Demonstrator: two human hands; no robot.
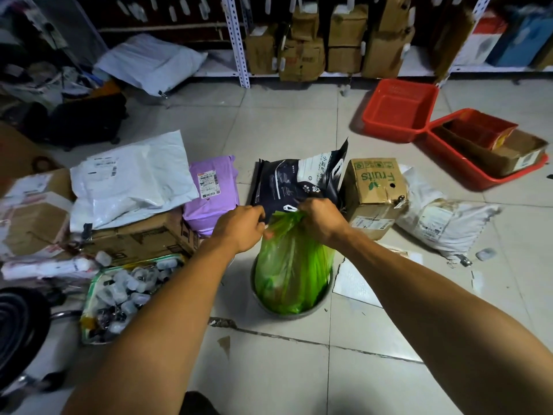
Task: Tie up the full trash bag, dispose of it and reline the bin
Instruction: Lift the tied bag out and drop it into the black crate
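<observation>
Both forearms are reaching in from the bottom edge and meeting over the bag point(291, 271), a thin green liner standing in the bin point(324, 304), a low grey round one on the floor point(284, 369). The left hand point(239, 226) is closing its fingers on the gathered plastic at the left side of the neck; the right hand point(321, 218) is curled in a fist over the bunched top. Whether a knot is forming between them is hidden by the knuckles, so it may only be a twist so far.

Risks, as I judge them: the film looks thin and is being stretched upward, so a hard pull could be tearing it at the neck or splitting the side. If the two hands are gripping uneven amounts of plastic, the knot could slip loose and spill when the bag is lifted. The bin is light-looking and could be riding up with the bag.

As for the room, shelving point(236, 40) is running along the far wall, loaded with cartons. The floor is pale tile, cracked just before the bin, and crowded: two red baskets point(401, 112) at right, white mailers point(131, 178) and boxes at left, a fruit box point(375, 196), a dark pouch point(299, 181) just behind the hands, a purple parcel point(212, 193), and a tray of small bottles point(125, 298) beside the left forearm. Carrying the bag out means stepping around all that.
</observation>
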